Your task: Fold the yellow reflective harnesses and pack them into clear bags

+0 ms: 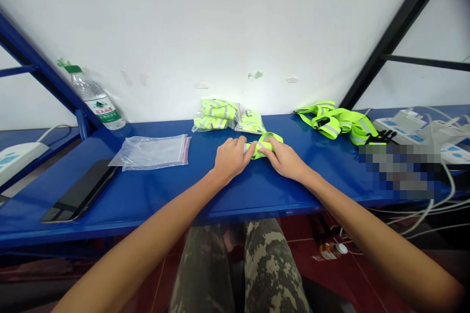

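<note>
Two sets of fingers (250,150), left hand (230,157) and right hand (288,159), are clamped on a folded yellow-green strap (263,145) over the counter (147,186), before filled bags (216,110). Should either grip be slackened, the loose loop (272,136) could be sprung open and the folds undone.

the left hand (230,159) and right hand (288,160) hide part of the yellow strap (261,146) at centre. a pixelated patch (402,168), at right, masks whatever lies there. the left edge cuts off a power strip (20,158). lower right, a tiny white thing (341,249) may be a lid.
</note>
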{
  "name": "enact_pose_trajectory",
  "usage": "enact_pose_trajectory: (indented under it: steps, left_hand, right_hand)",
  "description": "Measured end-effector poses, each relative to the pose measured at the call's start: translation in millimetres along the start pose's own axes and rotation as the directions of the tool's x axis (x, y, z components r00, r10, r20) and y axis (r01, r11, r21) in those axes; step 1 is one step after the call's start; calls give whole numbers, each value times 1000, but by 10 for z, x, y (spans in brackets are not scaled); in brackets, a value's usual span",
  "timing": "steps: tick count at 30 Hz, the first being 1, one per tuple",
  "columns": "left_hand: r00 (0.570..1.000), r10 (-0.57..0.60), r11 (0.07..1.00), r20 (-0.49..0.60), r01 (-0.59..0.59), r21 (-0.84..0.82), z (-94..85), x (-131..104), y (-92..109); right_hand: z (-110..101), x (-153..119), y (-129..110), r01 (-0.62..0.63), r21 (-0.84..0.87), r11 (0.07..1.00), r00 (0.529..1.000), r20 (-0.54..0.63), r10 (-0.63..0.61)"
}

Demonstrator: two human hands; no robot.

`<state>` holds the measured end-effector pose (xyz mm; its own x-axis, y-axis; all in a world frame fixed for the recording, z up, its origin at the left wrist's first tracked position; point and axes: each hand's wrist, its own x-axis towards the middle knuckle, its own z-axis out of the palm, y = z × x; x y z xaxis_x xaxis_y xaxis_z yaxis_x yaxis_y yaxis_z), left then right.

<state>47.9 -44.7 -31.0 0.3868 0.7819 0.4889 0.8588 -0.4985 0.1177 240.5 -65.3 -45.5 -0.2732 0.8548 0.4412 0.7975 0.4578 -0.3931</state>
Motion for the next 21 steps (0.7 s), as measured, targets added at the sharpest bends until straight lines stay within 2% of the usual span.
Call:
enact_pose_trajectory:
  steps: [2, 4, 6, 8, 12, 17, 21]
  left_hand:
    - [1000, -29, 999, 0, 29, 20, 28, 66, -10]
    - [1000, -31, 999, -4, 31, 21, 54, 120, -20]
    - [1000, -20, 1000, -6, 20, -2, 71, 154, -27]
    - [1000, -26, 999, -4, 26, -34, 81, 170, -32]
    - [999, -35, 994, -6, 34, -106, 88, 178, -47]
    - [999, -39, 980, -7, 37, -198, 103, 178, -61]
    - [999, -45, 961, -15, 39, -273, 124, 184, -71]
  right_hand:
    - [16, 14, 13, -36, 30, 999, 998, -46, 38]
    - [35, 11, 18, -69, -18, 997, 988, -141, 66]
    - [57, 4, 13, -130, -78, 988, 961, -254, 106]
    - [78, 5, -4, -213, -31, 977, 935, -297, 195]
    - [90, 53, -32, -327, 233, 916, 926, -114, 360]
    - [40, 142, -12, -308, 474, 825, 941, 22, 339]
    - [53, 182, -72, -384, 574, 723, 900, 58, 432]
